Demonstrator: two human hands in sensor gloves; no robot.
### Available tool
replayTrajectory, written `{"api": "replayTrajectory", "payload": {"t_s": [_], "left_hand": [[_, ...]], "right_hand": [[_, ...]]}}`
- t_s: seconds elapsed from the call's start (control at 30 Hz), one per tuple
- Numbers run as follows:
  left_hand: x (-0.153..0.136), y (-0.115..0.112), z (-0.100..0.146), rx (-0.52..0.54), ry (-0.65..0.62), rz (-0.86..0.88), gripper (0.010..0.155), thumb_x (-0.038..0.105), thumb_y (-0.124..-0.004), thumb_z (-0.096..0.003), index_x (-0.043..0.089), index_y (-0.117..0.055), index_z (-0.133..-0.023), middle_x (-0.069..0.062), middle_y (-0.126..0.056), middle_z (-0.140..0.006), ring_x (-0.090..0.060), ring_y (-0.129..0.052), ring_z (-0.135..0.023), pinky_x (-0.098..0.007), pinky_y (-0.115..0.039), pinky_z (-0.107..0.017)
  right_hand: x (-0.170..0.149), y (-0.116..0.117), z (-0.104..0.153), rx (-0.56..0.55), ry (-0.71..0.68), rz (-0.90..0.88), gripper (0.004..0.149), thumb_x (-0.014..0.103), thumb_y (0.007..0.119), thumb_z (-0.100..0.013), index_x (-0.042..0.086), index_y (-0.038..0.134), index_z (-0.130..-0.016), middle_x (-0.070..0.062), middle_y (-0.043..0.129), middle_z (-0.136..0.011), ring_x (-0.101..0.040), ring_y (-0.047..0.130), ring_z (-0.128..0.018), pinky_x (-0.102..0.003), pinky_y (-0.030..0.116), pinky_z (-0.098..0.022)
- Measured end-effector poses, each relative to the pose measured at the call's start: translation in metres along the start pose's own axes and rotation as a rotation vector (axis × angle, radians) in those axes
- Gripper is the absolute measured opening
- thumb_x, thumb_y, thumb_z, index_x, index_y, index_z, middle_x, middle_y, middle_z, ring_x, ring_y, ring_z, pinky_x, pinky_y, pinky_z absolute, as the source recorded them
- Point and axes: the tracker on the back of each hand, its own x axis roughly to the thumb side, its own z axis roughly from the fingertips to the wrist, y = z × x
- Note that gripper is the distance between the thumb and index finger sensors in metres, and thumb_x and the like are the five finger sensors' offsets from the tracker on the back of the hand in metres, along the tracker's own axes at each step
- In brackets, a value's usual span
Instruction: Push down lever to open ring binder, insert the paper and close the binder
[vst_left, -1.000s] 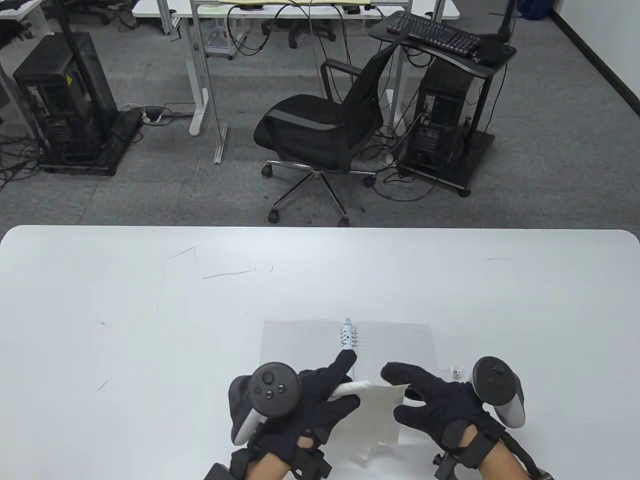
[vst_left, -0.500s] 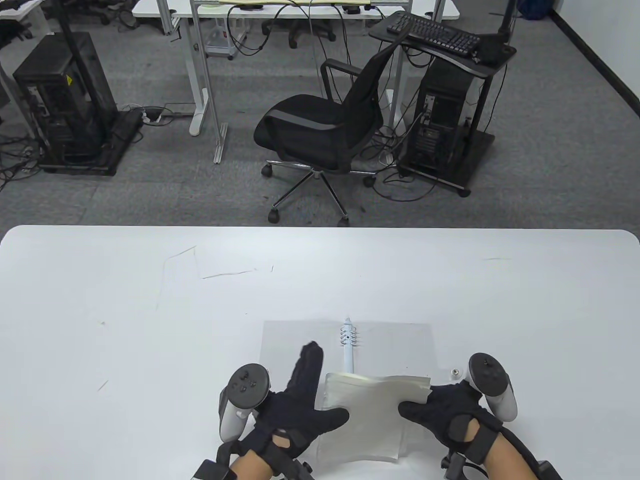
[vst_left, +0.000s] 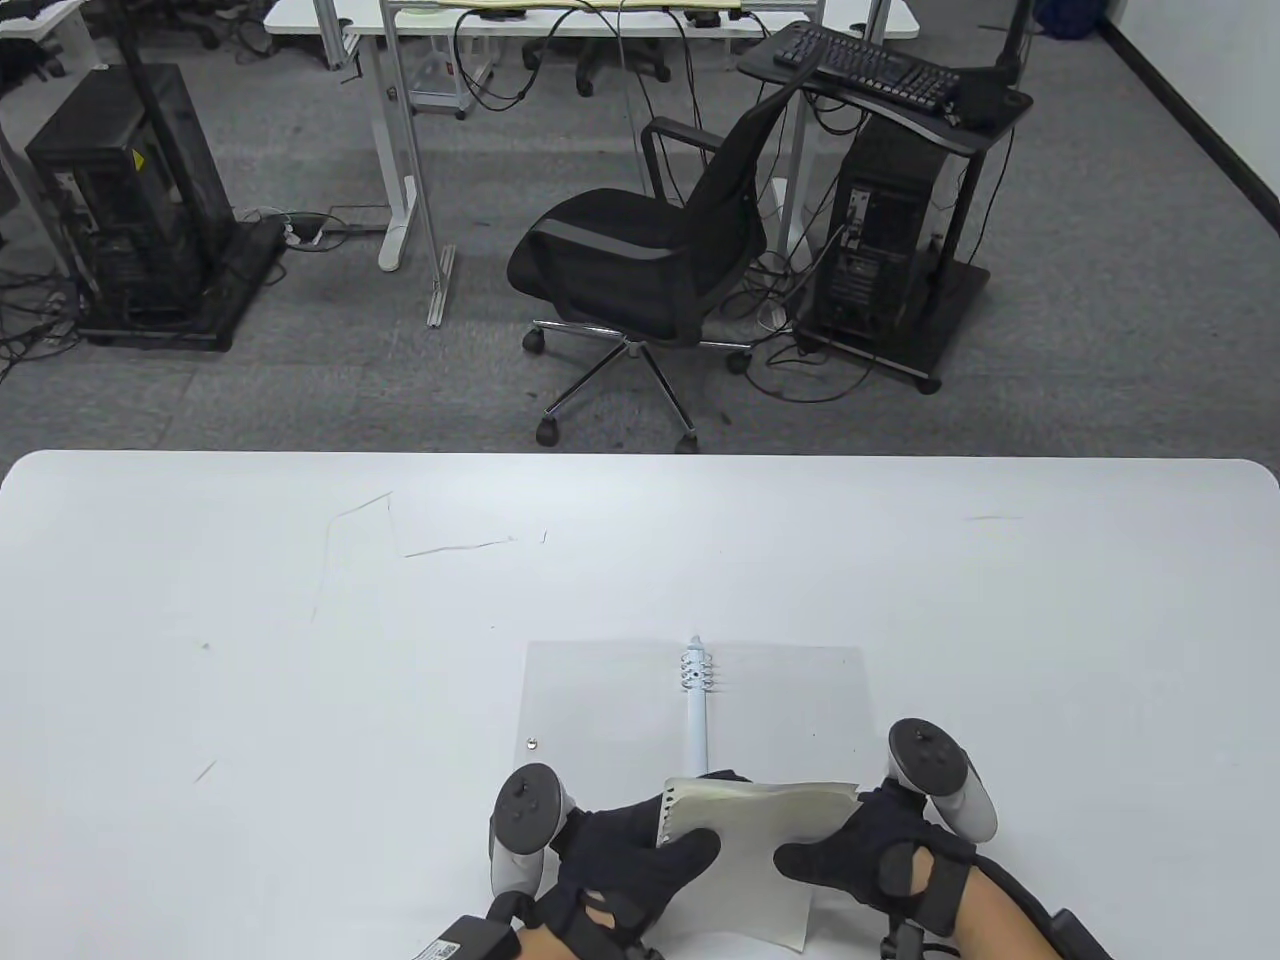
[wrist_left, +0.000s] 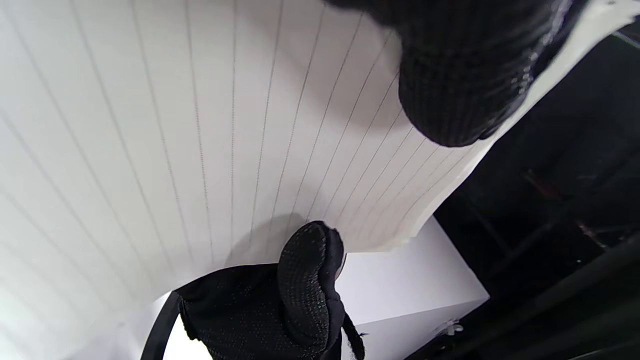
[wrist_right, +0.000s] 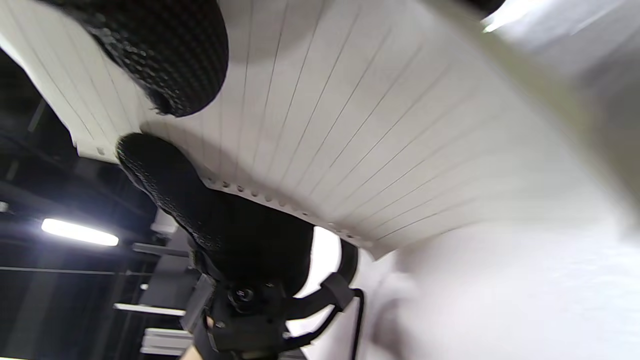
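The ring binder (vst_left: 600, 700) lies open and flat on the white table, its white spine and rings (vst_left: 695, 672) pointing away from me. A lined, hole-punched sheet of paper (vst_left: 750, 845) is held up over the binder's near edge, curved between both hands. My left hand (vst_left: 625, 850) pinches its punched left edge, thumb on top. My right hand (vst_left: 865, 845) pinches its right edge. The left wrist view shows the lined paper (wrist_left: 200, 125) close up. In the right wrist view the paper (wrist_right: 375, 125) has its row of holes by the left hand (wrist_right: 240, 240). The lever is hidden.
A small metal snap (vst_left: 531, 743) sits on the binder's left cover. The white table (vst_left: 300, 650) stretches far to the left, right and back. Beyond its far edge stand an office chair (vst_left: 640, 260) and computer towers on the carpet.
My left hand left the binder's left cover and took the paper's left edge. Both hands drew the sheet nearer to me, and the right hand shifted left.
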Motion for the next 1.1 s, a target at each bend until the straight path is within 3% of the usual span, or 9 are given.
{"api": "replayTrajectory", "payload": {"t_s": [0.1,0.23,0.43,0.57,0.67,0.8,0.87,0.93,1.1], "left_hand": [[0.012,-0.003,0.003,0.054,-0.082,-0.02,0.041,0.056,-0.086,-0.0418,0.051,-0.085,-0.083,0.016,-0.081,-0.106,-0.028,-0.072,-0.108,-0.065,-0.051,-0.076],[0.014,-0.003,0.005,0.092,-0.088,-0.005,0.042,0.056,-0.083,-0.0428,0.053,-0.082,-0.085,0.016,-0.069,-0.112,-0.03,-0.066,-0.11,-0.065,-0.049,-0.076],[0.012,-0.002,0.006,0.107,0.014,-0.044,0.046,0.054,-0.083,-0.0441,0.052,-0.075,-0.089,0.011,-0.064,-0.115,-0.034,-0.065,-0.11,-0.066,-0.048,-0.074],[0.02,0.003,0.0,0.005,-0.016,-0.067,0.074,0.053,-0.09,-0.0425,0.051,-0.045,-0.101,0.014,-0.045,-0.121,-0.034,-0.051,-0.116,-0.068,-0.041,-0.077],[0.025,0.001,0.0,-0.012,-0.074,-0.084,0.058,0.048,-0.092,-0.0439,0.052,-0.066,-0.096,0.018,-0.059,-0.117,-0.031,-0.058,-0.114,-0.068,-0.044,-0.076],[0.041,-0.014,0.002,-0.023,-0.186,-0.04,0.042,0.049,-0.087,-0.0457,0.049,-0.081,-0.087,0.02,-0.076,-0.108,-0.025,-0.072,-0.108,-0.063,-0.052,-0.075],[0.041,-0.016,0.004,-0.009,-0.178,-0.063,0.044,0.05,-0.086,-0.0451,0.048,-0.08,-0.088,0.019,-0.078,-0.107,-0.024,-0.072,-0.108,-0.062,-0.054,-0.075],[0.031,-0.012,0.002,-0.022,-0.106,-0.107,0.055,0.052,-0.088,-0.0433,0.047,-0.07,-0.095,0.016,-0.07,-0.112,-0.029,-0.068,-0.11,-0.064,-0.05,-0.075],[0.004,-0.009,0.0,-0.042,0.045,-0.021,0.057,0.051,-0.09,-0.0431,0.045,-0.07,-0.096,0.014,-0.07,-0.112,-0.029,-0.068,-0.109,-0.065,-0.05,-0.075]], "right_hand": [[0.014,0.003,0.002,-0.053,-0.105,-0.029,0.055,0.041,0.083,-0.05,0.026,0.071,-0.101,-0.008,0.071,-0.112,-0.043,0.07,-0.099,-0.061,0.055,-0.07],[0.035,0.006,0.009,-0.121,-0.14,0.062,0.067,0.045,0.082,-0.05,0.029,0.053,-0.109,-0.01,0.055,-0.118,-0.045,0.058,-0.104,-0.067,0.058,-0.066],[0.051,0.002,0.011,-0.115,-0.089,0.101,0.051,0.038,0.075,-0.052,0.03,0.069,-0.102,-0.009,0.07,-0.112,-0.043,0.074,-0.097,-0.064,0.066,-0.062],[0.035,-0.001,0.024,-0.109,-0.053,0.134,0.05,0.037,0.074,-0.052,0.03,0.071,-0.101,-0.007,0.076,-0.109,-0.043,0.078,-0.094,-0.062,0.066,-0.063],[0.027,0.004,0.028,-0.138,-0.119,0.071,0.049,0.037,0.075,-0.052,0.03,0.072,-0.101,-0.006,0.075,-0.11,-0.042,0.073,-0.097,-0.061,0.062,-0.065],[0.045,0.014,0.028,-0.115,-0.231,0.101,0.049,0.038,0.075,-0.052,0.031,0.072,-0.1,-0.005,0.074,-0.111,-0.041,0.069,-0.099,-0.059,0.059,-0.068],[0.044,0.015,0.029,-0.154,-0.242,0.145,0.055,0.043,0.078,-0.05,0.031,0.068,-0.102,-0.004,0.073,-0.111,-0.039,0.066,-0.101,-0.06,0.057,-0.069],[0.031,0.015,0.029,-0.183,-0.215,0.154,0.062,0.047,0.082,-0.047,0.027,0.065,-0.104,-0.006,0.069,-0.112,-0.041,0.063,-0.102,-0.063,0.057,-0.068],[0.008,0.014,0.025,-0.174,-0.18,-0.029,0.064,0.049,0.084,-0.047,0.024,0.066,-0.103,-0.008,0.07,-0.111,-0.043,0.064,-0.101,-0.064,0.057,-0.068]]}}
